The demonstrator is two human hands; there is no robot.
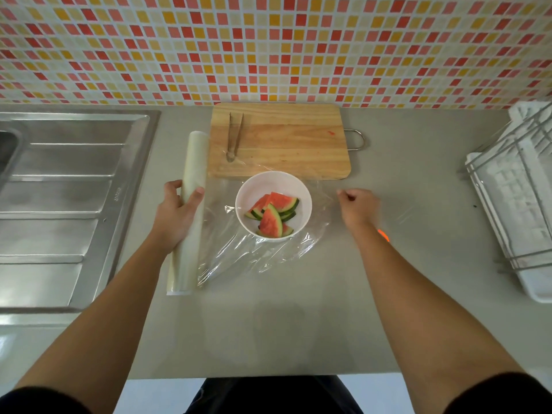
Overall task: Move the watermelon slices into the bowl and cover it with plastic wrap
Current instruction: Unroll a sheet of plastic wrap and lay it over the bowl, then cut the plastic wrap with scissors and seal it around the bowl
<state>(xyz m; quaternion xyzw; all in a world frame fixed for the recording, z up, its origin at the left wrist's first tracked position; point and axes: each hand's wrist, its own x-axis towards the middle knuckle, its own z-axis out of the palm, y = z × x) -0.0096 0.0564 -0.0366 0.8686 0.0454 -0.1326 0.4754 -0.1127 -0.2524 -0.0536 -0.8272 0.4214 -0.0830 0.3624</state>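
The translucent cylindrical plastic wrap roll (195,162) is grasped by the curled left hand (176,213). Wrinkled clear film (239,255), stretched across the round white bowl (305,191) of red, green-rinded watermelon wedges (273,215), is pinched by the clenched right hand (357,206). Beyond, metal tongs (234,135) are laid on a rectangular wooden board (286,141).

Bright, even light falls from above, leaving only a faint soft shadow on the counter (268,330) near its front edge. The steel sink (59,204) shows pale glare, and the wrap (257,252) glints along its creases. The right hand (358,207) is slightly motion-blurred. Wide-angle distortion curves the tile wall (268,46) and stretches the washed-out rack (513,204).
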